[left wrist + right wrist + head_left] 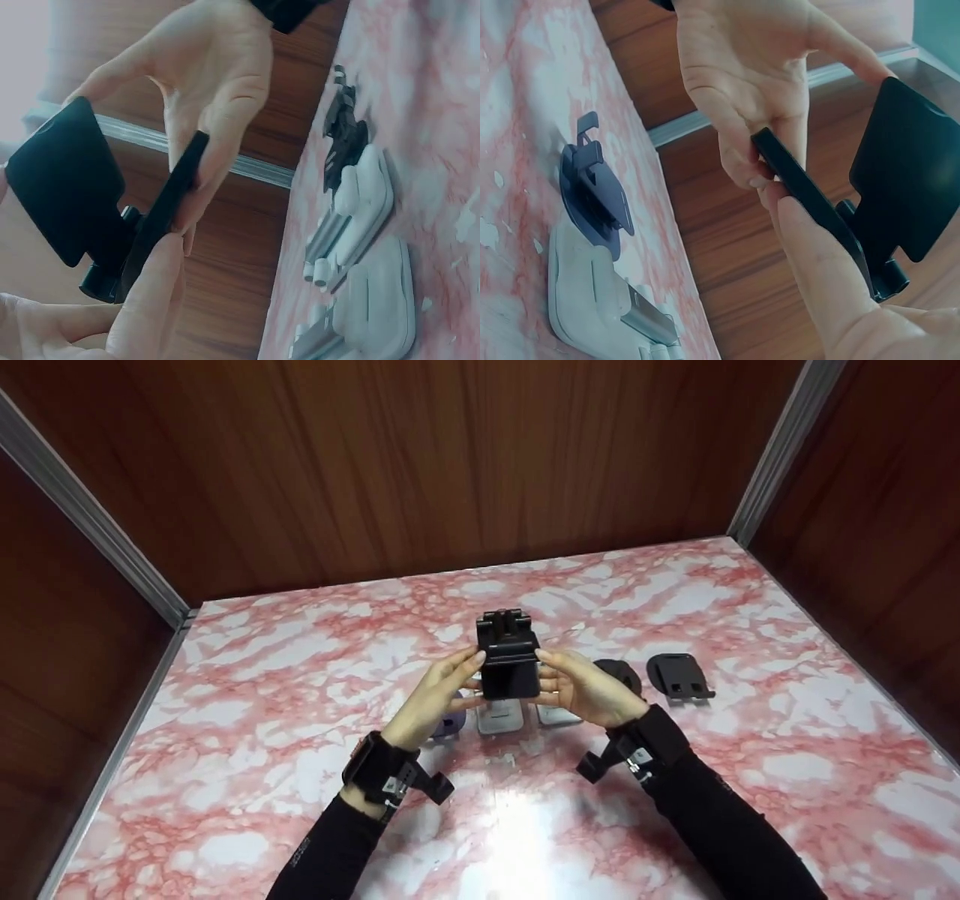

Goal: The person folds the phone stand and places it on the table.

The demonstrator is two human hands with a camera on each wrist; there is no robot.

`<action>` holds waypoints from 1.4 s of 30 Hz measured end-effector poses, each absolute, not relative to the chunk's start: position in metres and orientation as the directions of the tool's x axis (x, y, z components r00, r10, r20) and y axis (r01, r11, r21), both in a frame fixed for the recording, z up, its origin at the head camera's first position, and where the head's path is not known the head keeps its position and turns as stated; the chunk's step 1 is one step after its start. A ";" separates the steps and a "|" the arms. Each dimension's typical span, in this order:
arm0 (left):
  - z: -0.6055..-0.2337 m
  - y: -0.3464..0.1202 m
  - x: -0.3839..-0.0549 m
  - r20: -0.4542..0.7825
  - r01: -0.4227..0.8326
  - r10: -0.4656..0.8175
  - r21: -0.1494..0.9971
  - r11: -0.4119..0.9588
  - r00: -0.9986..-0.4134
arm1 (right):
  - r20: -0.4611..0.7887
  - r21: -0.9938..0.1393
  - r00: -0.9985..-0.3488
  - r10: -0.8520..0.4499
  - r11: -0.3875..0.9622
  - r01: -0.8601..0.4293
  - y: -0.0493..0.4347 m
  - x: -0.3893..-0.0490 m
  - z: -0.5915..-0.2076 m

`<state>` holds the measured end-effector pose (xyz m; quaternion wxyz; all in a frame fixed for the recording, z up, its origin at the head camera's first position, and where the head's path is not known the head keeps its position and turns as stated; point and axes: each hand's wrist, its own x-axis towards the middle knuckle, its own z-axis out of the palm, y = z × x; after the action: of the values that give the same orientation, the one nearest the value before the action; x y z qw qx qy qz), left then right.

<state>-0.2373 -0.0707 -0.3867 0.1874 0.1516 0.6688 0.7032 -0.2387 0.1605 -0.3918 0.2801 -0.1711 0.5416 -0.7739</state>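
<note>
Above the table, both hands hold a black folding phone stand (508,649) by its opposite sides. My left hand (435,694) pinches the left edge, thumb at the upper part and fingers lower down. On the other edge my right hand (589,690) has a similar grip. The wrist views show the stand partly unfolded, its flat plate (66,184) joined by a hinge (889,279) to a thinner base (166,214). Below the hands lie two white folding stands (500,718), partly hidden. A purple stand (596,187) lies beside them, mostly behind the left hand in the head view.
On the right are a round black stand (621,673), partly behind the right hand, and a dark grey stand (679,675). The pink-and-white marbled table (300,697) is bordered by wood-grain panels (450,472) with metal edge posts (776,457).
</note>
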 end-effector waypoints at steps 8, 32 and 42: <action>-0.388 -0.074 -0.239 -0.036 -0.078 0.473 0.995 -0.069 -0.880 | -0.036 -0.909 -0.785 -0.618 -0.306 0.283 0.158 -0.238 -0.391; -0.397 -0.073 -0.240 0.010 -0.075 0.427 0.981 -0.181 -0.904 | -0.035 -0.883 -0.802 -0.597 -0.358 0.305 0.157 -0.235 -0.391; -0.397 -0.076 -0.242 0.010 -0.079 0.392 0.974 -0.210 -0.920 | -0.049 -0.990 -0.855 -0.516 -0.091 0.112 0.154 -0.230 -0.387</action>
<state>-0.2422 -0.0759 -0.3975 0.1536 0.1282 0.6094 0.7672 -0.2305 0.1542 -0.3868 0.2175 -0.1584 0.6381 -0.7214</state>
